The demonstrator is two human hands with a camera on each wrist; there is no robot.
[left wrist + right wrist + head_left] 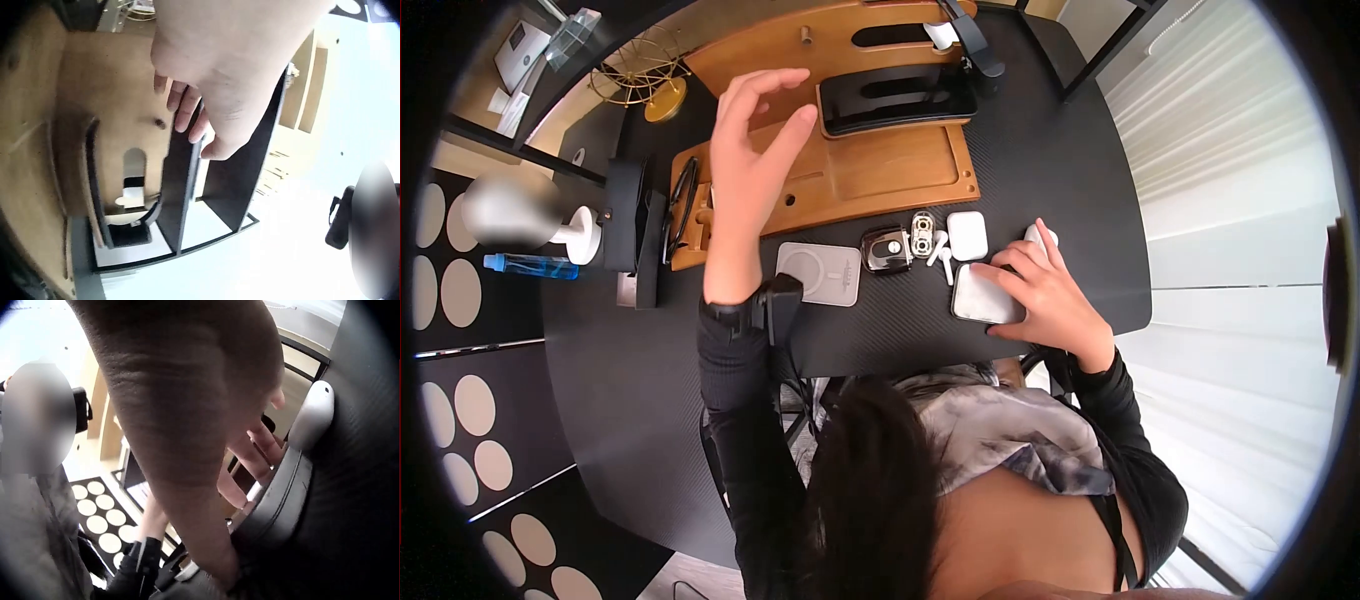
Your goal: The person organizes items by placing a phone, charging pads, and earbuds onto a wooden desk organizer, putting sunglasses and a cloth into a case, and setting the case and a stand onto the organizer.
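In the head view, my left hand (750,150) is raised over the wooden organizer (870,165), thumb apart from its curved fingers, holding nothing. The left wrist view also shows this empty hand (219,81). My right hand (1055,295) spans a pale rounded case (980,297) on the black table, fingertips on its top and thumb at its near edge. A white rounded object (1041,238) lies by the outer fingers. In the right wrist view, fingers of the right hand (206,425) touch the case (278,503), with the white object (312,415) beside it.
Left of the case lie a white earbud case (967,236), loose earbuds (942,250), a clear-lidded small item (922,234), a dark shiny case (886,250) and a grey square pad (819,274). A black phone-like slab (897,98) leans on the organizer. A white-based object (583,236) stands far left.
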